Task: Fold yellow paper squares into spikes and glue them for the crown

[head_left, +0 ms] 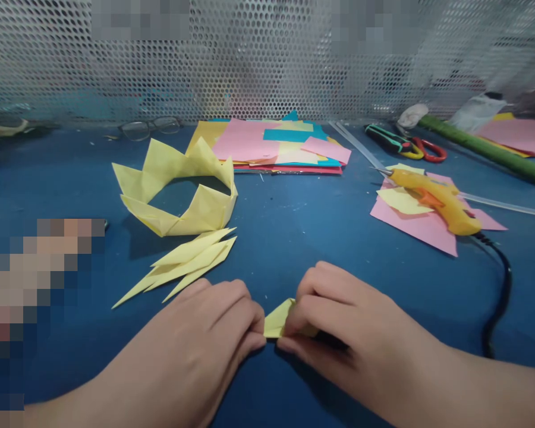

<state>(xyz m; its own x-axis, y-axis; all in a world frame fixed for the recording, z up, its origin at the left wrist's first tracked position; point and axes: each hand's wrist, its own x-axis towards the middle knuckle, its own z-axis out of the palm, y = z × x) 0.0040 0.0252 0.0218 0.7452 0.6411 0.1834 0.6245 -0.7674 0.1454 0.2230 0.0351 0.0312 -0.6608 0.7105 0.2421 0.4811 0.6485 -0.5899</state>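
A small folded piece of yellow paper (277, 321) lies low over the blue table between my hands, mostly covered by the fingers. My left hand (214, 321) pinches its left end, thumb against fingers. On the other side my right hand (334, 315) is closed on the right part of the same paper. Just beyond my left hand several narrow, pointed folded yellow paper pieces (191, 260) rest in a loose fan. Behind them stands a ring of folded yellow paper (191, 223) with pointed tips, like a crown.
A yellow hot glue gun (446, 205) lies on pink paper (410, 229) at right, its black cord (508, 279) trailing forward. Further back are stacked coloured sheets (245, 139), glue sticks (361, 145), scissors (430, 151), a green rod (485, 148) and eyeglasses (136, 129). A perforated metal panel (258, 59) bounds the table.
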